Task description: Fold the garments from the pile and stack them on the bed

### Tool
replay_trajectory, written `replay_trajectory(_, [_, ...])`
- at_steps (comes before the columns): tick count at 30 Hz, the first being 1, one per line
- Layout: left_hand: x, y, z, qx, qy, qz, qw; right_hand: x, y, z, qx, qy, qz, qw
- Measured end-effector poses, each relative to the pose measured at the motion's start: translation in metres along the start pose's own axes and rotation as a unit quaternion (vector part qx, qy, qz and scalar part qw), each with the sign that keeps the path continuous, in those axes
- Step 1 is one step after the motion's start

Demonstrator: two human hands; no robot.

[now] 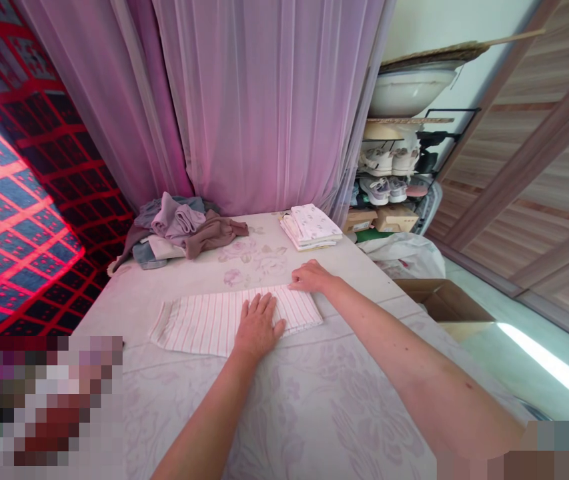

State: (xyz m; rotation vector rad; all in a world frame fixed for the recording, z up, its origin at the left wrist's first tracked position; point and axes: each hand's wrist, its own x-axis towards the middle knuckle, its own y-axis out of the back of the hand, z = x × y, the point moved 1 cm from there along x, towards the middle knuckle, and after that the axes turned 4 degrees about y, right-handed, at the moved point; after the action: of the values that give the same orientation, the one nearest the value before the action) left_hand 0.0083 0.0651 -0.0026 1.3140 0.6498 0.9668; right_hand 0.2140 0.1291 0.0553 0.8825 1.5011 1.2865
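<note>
Striped cloth (214,323) under open left hand (259,327), open right hand (311,277) on its edge, clothes pile (179,230) beyond

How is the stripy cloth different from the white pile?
The striped cloth is long and flat; the white pile is smaller and thicker. The striped cloth has pink lines; the pile, a small print. The left hand and right hand touch the striped cloth, not the pile. Both lie folded on the floral cover.

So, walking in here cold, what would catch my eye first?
Probably the left hand and right hand lying flat on a pink-striped white cloth, near the front of a flowered cover. Behind them hangs a pale purple curtain, and at far left a bold red-and-blue grid pattern stands out.
</note>
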Motion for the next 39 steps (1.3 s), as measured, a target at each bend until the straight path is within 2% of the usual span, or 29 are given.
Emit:
replay_trajectory(5, [0.000,0.000,0.000,0.004,-0.001,0.007,1.000,-0.005,-0.016,-0.003,-0.006,-0.024,0.080,0.997])
replay_trajectory(11, [-0.001,0.000,0.001,0.002,-0.006,0.009,1.000,0.000,-0.014,0.000,0.029,-0.053,0.049,0.997])
replay_trajectory(16, [0.000,0.000,0.001,0.003,-0.004,0.009,1.000,0.003,-0.003,-0.004,0.028,0.001,0.035,0.999])
replay_trajectory(20, [0.000,0.000,0.000,0.011,-0.006,0.011,1.000,0.002,0.010,-0.014,-0.037,0.048,0.034,0.998])
replay_trajectory(23, [0.000,0.001,0.000,0.014,-0.007,0.012,1.000,0.003,0.016,-0.017,-0.080,0.050,0.042,0.995])
replay_trajectory(28, [0.000,0.002,0.001,0.011,-0.006,0.004,1.000,0.002,0.009,-0.013,-0.102,0.036,0.047,0.993])
replay_trajectory(35, [-0.001,0.002,0.001,0.016,-0.007,0.003,1.000,0.004,0.004,-0.010,-0.074,0.045,0.042,0.995])
replay_trajectory(39, [-0.001,0.002,0.001,0.016,-0.004,-0.001,1.000,0.006,-0.003,-0.004,-0.068,0.017,0.067,0.995])
